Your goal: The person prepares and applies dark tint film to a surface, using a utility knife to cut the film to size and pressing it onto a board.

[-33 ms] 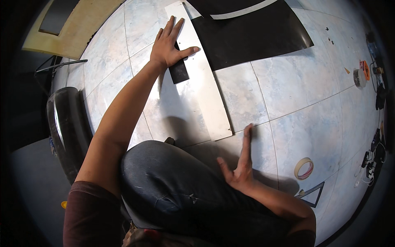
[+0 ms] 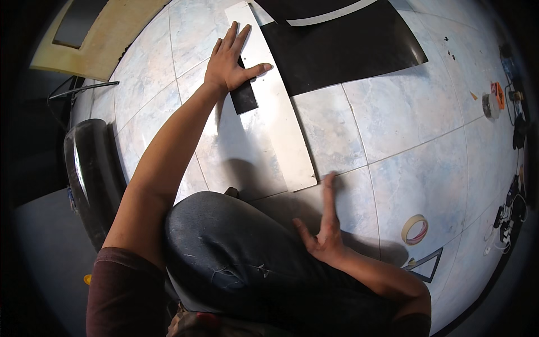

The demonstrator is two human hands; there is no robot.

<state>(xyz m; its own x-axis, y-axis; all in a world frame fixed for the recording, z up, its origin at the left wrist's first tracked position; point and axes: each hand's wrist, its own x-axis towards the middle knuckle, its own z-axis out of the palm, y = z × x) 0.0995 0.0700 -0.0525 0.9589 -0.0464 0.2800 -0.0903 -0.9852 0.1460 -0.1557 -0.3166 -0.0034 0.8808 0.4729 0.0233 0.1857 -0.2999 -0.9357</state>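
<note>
My left hand (image 2: 227,67) lies spread at the upper middle, pressing on a long white board (image 2: 289,151) and beside a narrow black strip (image 2: 244,102) that sticks out from the board's left side. A large black sheet (image 2: 345,56), with a pale curved band (image 2: 331,16) across it, lies along the board's right side. My right hand (image 2: 323,236) hovers near the board's near end, fingers apart and holding nothing, its forefinger stretched forward and a little blurred. My knee (image 2: 208,230) in dark jeans is between my arms.
A cream panel (image 2: 98,33) is at upper left, above a thin black frame (image 2: 84,86) and a glossy dark curved piece (image 2: 81,163). At right are a tape roll (image 2: 414,229), a triangular tool (image 2: 426,264), an orange item (image 2: 498,95) and cables (image 2: 505,224) on the tiled floor (image 2: 410,112).
My right hand has shifted slightly left, toward the near end of the white board. My left hand, the board and the black sheet stay where they were.
</note>
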